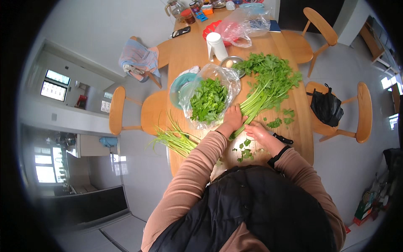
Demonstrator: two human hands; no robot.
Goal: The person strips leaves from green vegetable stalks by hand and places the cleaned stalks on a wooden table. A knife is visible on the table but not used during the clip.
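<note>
A large bunch of leafy green celery (263, 85) lies on the wooden table, its leaves pointing away from me and its stalk ends towards me. My left hand (233, 118) rests over the lower stalks. My right hand (258, 131) is at the stalk ends, its fingertips touching them; its exact hold cannot be told. Left of the bunch, cut green leaves (209, 100) fill a clear plastic bag (234, 82). Loose leaves (246, 153) lie near me. A knife with a black handle (283, 138) lies right of my right hand, its blade mostly hidden.
A teal basin (178, 91) stands behind the bag. Thin green stalks (176, 140) overhang the table's left edge. Farther back are a metal bowl (241, 73) with an egg (229, 64), a paper roll (217, 45) and a red basket (207, 30). Wooden chairs (363, 111) flank the table.
</note>
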